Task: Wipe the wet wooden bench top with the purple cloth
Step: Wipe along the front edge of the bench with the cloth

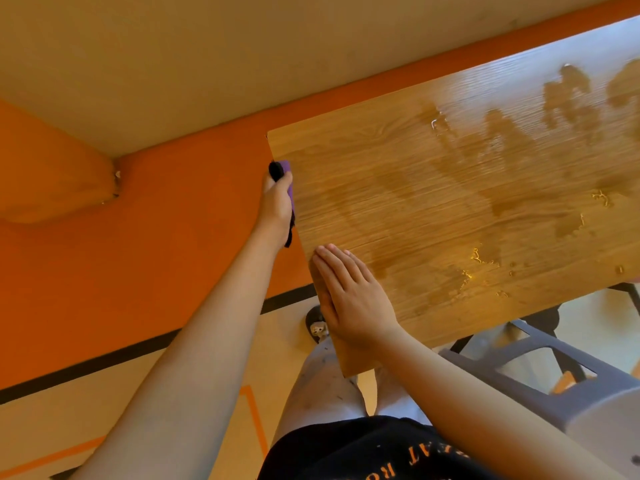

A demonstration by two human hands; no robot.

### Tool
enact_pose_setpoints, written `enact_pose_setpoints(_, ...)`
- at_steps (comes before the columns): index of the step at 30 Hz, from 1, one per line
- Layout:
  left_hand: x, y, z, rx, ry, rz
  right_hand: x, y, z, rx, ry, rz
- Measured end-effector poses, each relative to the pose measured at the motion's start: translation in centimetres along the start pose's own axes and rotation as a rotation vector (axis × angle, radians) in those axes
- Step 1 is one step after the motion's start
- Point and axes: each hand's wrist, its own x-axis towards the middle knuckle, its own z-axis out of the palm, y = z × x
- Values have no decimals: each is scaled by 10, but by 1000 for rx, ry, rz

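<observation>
Orange wall behind the wet bench [450, 188], your left hand [277, 206] clamped on the purple cloth [288, 188] at its end edge, your right hand [349, 296] flat, fingers together, on its near corner.

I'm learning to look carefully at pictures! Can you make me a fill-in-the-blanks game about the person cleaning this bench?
1. The left hand grips a cloth whose colour is ____.
2. The right hand lies ____ on the bench top, fingers together.
3. The cloth is at the bench top's ____ edge in the picture.
4. The wet patches sit mostly on the ____ side of the bench top in the picture.

Missing words: purple; flat; left; right
</observation>
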Motion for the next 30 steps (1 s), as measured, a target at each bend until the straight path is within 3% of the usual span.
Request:
enact_pose_setpoints(6, 70, 25, 1, 143, -23, 46, -1, -1, 0, -1, 2, 2)
enact_pose_setpoints(11, 69, 24, -1, 156, -49, 87, -3, -1, -1, -7, 13, -2)
enact_pose_setpoints(17, 17, 5, 0, 27, 9, 84, 0, -1, -2, 19, 15, 3)
enact_pose_setpoints(30, -171, -92, -22, -316, -33, -174, -2, 5, -7, 89, -72, -56)
